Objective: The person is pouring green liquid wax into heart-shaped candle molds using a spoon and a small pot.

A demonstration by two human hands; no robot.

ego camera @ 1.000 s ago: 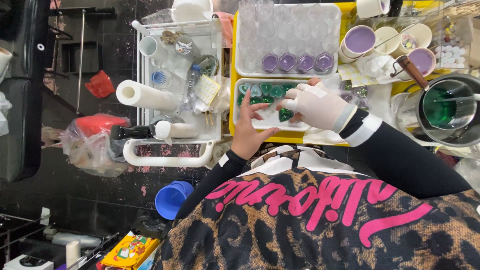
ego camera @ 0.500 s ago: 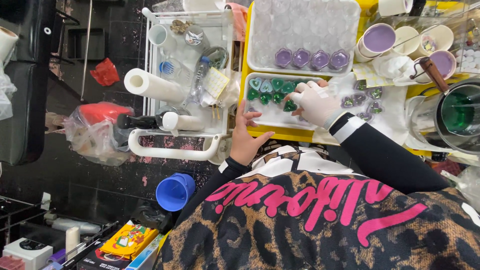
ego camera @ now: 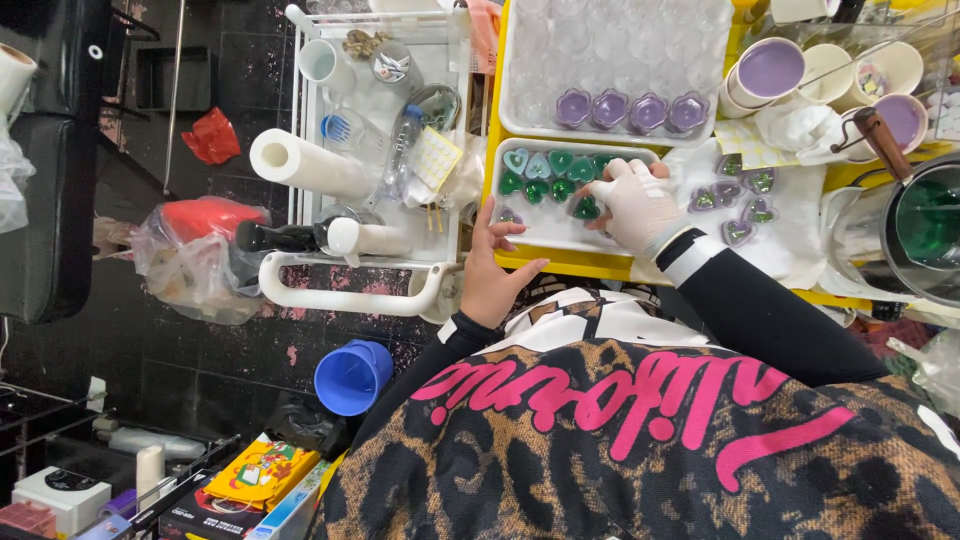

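Cluttered yellow table (ego camera: pixel 600 268), white tray (ego camera: pixel 545 232) of green heart moulds, gloved right hand (ego camera: pixel 636 205) pinching one green mould (ego camera: pixel 587 208) at tray's three o'clock, bare left hand (ego camera: pixel 492 270) open, fingers spread, touching tray's seven o'clock edge.

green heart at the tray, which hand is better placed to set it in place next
Right, probably. The gloved right hand pinches the green heart over the white tray. The bare left hand only rests at the tray's near edge, fingers spread.
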